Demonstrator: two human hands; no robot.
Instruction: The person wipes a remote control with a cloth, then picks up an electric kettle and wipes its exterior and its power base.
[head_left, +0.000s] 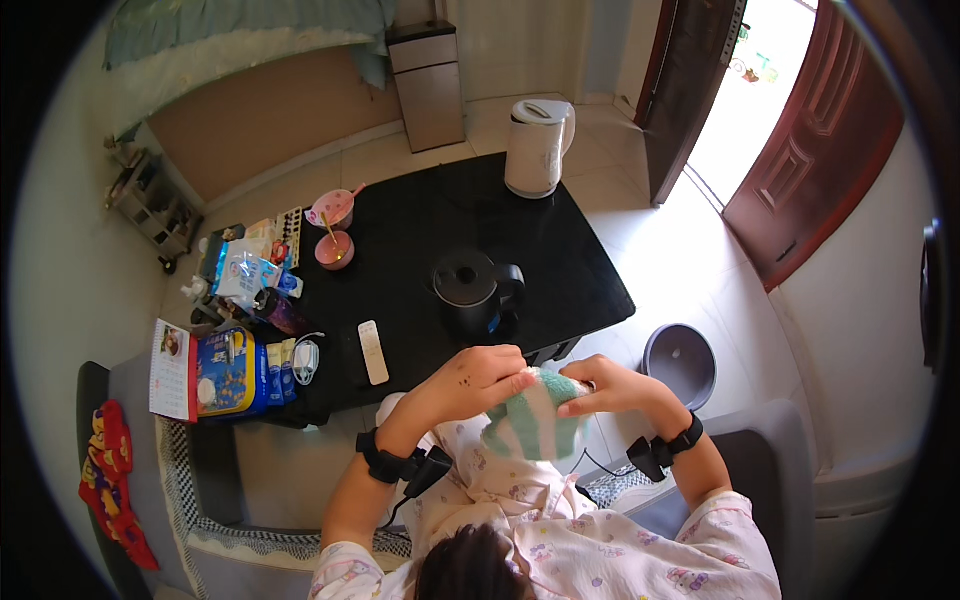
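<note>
A fuzzy green and white striped cloth (536, 420) hangs over my lap, gripped along its upper edge by both hands. My left hand (491, 382) pinches the upper left corner between thumb and fingers. At the upper right, my right hand (615, 386) has its thumb in front and its fingers behind the edge. The cloth droops in folds, so its full shape cannot be told. Just beyond my hands, a black kettle (465, 292) stands on the black table (420, 202).
On the table are a white remote control (373, 352), pink bowls (334, 250), a white electric kettle (538, 150), a blue and yellow box (225, 371) and a desk calendar (172, 367). A grey bin (680, 366) stands on the floor at right. Cables hang from both wrist straps.
</note>
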